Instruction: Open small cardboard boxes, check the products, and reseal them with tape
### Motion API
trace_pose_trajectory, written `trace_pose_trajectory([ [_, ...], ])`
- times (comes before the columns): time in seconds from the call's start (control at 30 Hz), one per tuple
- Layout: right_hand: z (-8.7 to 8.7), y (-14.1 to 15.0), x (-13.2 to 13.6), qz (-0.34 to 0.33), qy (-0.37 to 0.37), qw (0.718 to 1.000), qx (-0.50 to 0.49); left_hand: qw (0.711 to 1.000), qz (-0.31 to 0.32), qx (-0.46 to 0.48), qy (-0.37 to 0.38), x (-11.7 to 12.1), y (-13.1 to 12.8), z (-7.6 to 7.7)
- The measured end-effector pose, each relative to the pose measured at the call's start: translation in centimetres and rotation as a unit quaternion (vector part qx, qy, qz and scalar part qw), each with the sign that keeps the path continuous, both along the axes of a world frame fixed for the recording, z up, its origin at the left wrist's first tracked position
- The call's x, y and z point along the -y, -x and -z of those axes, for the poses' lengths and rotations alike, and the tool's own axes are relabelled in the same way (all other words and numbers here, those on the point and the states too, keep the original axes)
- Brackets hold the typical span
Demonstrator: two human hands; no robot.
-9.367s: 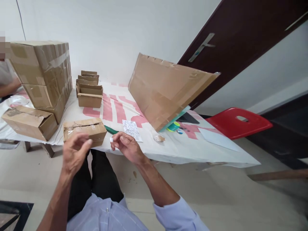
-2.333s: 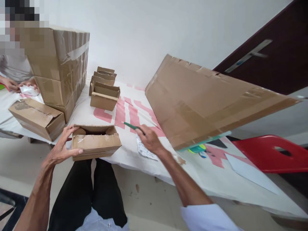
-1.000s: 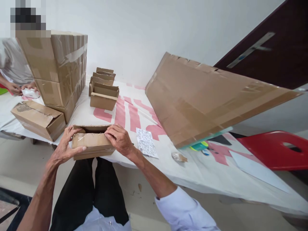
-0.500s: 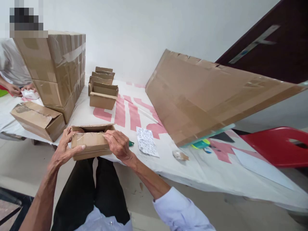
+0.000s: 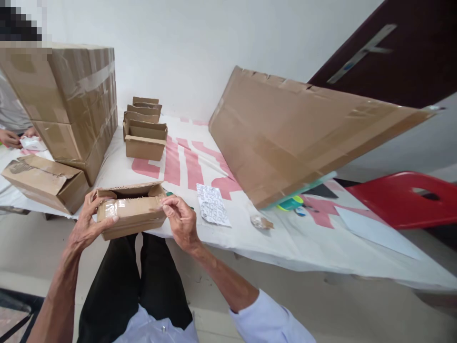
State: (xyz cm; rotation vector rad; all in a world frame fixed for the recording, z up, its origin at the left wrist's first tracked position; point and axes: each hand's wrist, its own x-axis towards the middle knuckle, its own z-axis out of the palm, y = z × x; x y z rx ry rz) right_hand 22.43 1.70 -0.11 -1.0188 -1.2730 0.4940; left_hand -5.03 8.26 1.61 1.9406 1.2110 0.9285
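A small cardboard box [image 5: 134, 219] is tilted towards me at the table's front edge, its top open and its rim torn. Shiny clear tape [image 5: 114, 207] lies across the left of its front side. Gripping the box's left end is my left hand [image 5: 87, 221], thumb along the front and fingers at the rim. My right hand [image 5: 182, 221] is at the right end, thumb and forefinger pinched together by the front corner. A thin pale strip seems to lead to those fingertips, but I cannot make out what it is.
Open small boxes [image 5: 145, 147] stand in a row behind. Taped cartons [image 5: 85, 95] and a closed box [image 5: 46, 181] are at left, near a co-worker's hands [image 5: 10, 138]. A printed sheet [image 5: 214, 205], a tape roll [image 5: 262, 222], a large cardboard sheet [image 5: 285, 133] and a red chair [image 5: 400, 200] are rightward.
My right hand has drawn back to the right, from the box's front to its right corner. The box's right end shows more. The whole view has shifted slightly.
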Motion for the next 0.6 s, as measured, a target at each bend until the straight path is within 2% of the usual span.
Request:
trace_pose_trajectory([
  [0.13, -0.9, -0.9, 0.5, -0.028, 0.076, 0.991, -0.109, 1.0, -0.024, -0.013, 0.001, -0.4, 0.2, 0.3],
  [0.33, -1.1, -2.5, 1.3, -0.043, 0.1, 0.982, -0.155, 0.999, -0.039, -0.034, -0.018, -0.8, 0.4, 0.3],
  [0.47, -0.1, -3.9, 2.1, -0.022, 0.103, 0.981, -0.164, 0.997, -0.033, -0.043, -0.047, -1.1, 0.7, 0.2],
  [0.6, 2.3, -7.3, 3.0, 0.057, 0.109, 0.984, -0.13, 0.989, -0.045, -0.108, -0.087, -1.8, 1.4, 0.8],
])
